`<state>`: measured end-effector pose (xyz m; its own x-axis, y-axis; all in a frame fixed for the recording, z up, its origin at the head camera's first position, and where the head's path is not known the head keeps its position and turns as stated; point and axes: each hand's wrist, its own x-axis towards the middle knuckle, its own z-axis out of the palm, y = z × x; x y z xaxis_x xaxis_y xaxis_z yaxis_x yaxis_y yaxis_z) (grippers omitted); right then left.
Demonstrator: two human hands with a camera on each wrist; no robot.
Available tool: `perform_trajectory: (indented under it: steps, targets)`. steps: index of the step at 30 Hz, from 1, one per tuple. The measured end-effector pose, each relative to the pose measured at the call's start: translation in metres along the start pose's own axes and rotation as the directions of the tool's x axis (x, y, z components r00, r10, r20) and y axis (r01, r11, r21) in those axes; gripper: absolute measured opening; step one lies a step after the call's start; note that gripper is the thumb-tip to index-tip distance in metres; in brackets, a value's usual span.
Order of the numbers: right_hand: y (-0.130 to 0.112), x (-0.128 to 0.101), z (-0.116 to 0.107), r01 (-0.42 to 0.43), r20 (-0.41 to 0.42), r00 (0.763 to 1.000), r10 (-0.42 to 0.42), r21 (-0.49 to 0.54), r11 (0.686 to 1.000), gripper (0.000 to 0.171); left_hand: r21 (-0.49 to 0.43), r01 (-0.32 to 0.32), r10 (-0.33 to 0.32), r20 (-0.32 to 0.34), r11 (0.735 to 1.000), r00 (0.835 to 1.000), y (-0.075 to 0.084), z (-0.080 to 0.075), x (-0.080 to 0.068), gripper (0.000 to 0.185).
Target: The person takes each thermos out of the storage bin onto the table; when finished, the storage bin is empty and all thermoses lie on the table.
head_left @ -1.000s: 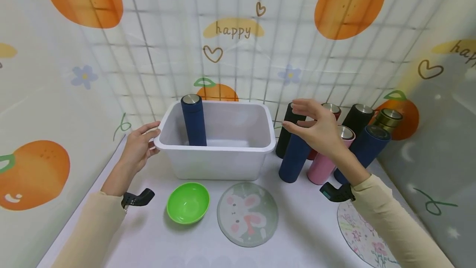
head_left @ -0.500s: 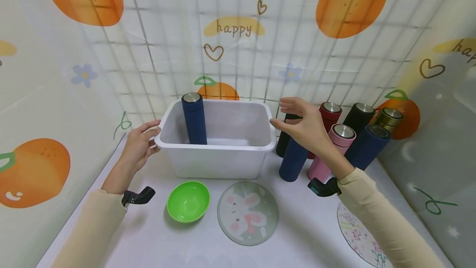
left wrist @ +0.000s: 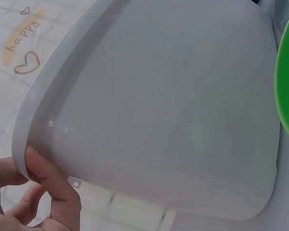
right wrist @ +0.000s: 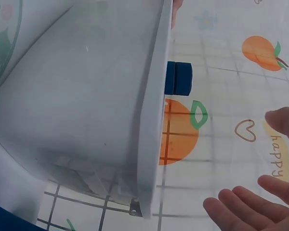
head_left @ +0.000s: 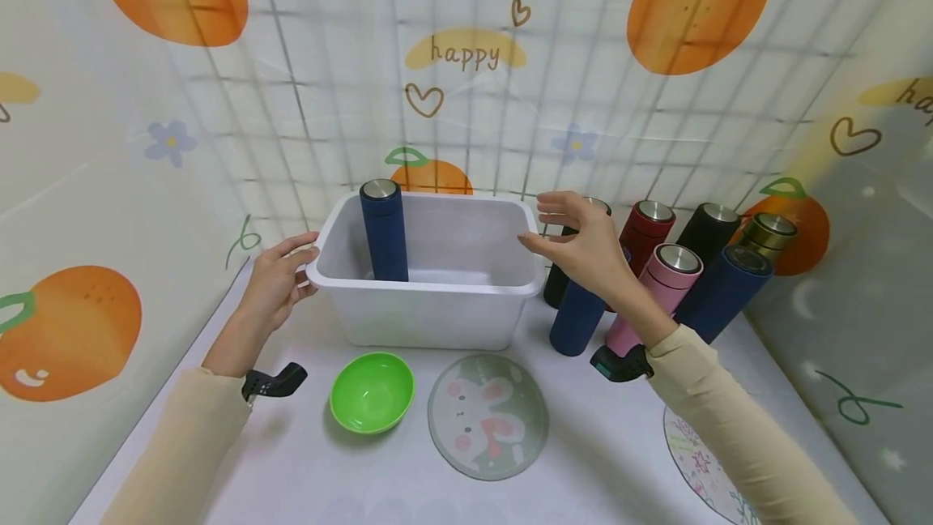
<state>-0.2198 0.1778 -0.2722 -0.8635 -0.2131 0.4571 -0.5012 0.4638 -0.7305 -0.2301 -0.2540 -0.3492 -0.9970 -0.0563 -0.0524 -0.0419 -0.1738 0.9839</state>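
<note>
A white plastic bin [head_left: 430, 316] stands at the back of the table. Inside it, toward the left, a navy blue thermos bottle [head_left: 385, 233] with a silver-topped lid stands upright. My left hand [head_left: 271, 286] pinches the bin's left rim, and in the left wrist view thumb and finger [left wrist: 53, 175] lie on either side of that rim. Near the right rim, my right hand [head_left: 586, 253] hovers with fingers apart and holds nothing. The right wrist view shows a gap between this hand [right wrist: 260, 207] and the rim [right wrist: 151, 125].
Several thermos bottles stand right of the bin, including a blue one [head_left: 577, 318], a red one [head_left: 645, 233], a pink one [head_left: 666, 278] and a gold one [head_left: 771, 233]. In front are a green bowl [head_left: 372, 395] and a round rabbit mat [head_left: 488, 420]. A floral mat [head_left: 696, 460] lies front right.
My right hand has moved left from above the bottles toward the bin's right rim. My left hand has stayed on the left rim, and the bin has not visibly moved.
</note>
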Motion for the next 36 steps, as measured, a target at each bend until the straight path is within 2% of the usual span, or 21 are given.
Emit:
perform_trajectory:
  steps: [4, 11, 20, 30, 36]
  targets:
    - [0.001, 0.002, 0.004, -0.029, 0.003, 1.000, 0.029, -0.012, 1.000, 0.059, -0.001, -0.004, 0.004, 0.001, 1.000, 1.000, 0.000, 0.000, 0.000, 0.046]
    - [0.001, 0.007, 0.011, -0.023, 0.012, 1.000, 0.023, -0.011, 1.000, 0.061, -0.020, -0.004, 0.004, 0.004, 1.000, 1.000, 0.000, 0.001, 0.001, 0.045]
    - [0.001, 0.014, 0.024, -0.068, 0.039, 0.997, 0.068, 0.016, 0.998, 0.063, 0.009, -0.001, 0.001, 0.002, 1.000, 1.000, 0.000, 0.000, 0.000, 0.045]
    - [-0.001, 0.022, 0.038, -0.035, 0.052, 0.998, 0.034, 0.031, 0.999, 0.063, 0.017, 0.006, -0.006, -0.008, 1.000, 1.000, 0.001, 0.001, 0.000, 0.043]
    - [-0.004, 0.025, 0.051, -0.068, 0.064, 0.996, 0.066, 0.031, 0.997, 0.065, 0.001, 0.006, -0.006, -0.009, 1.000, 1.000, 0.001, -0.001, -0.001, 0.045]
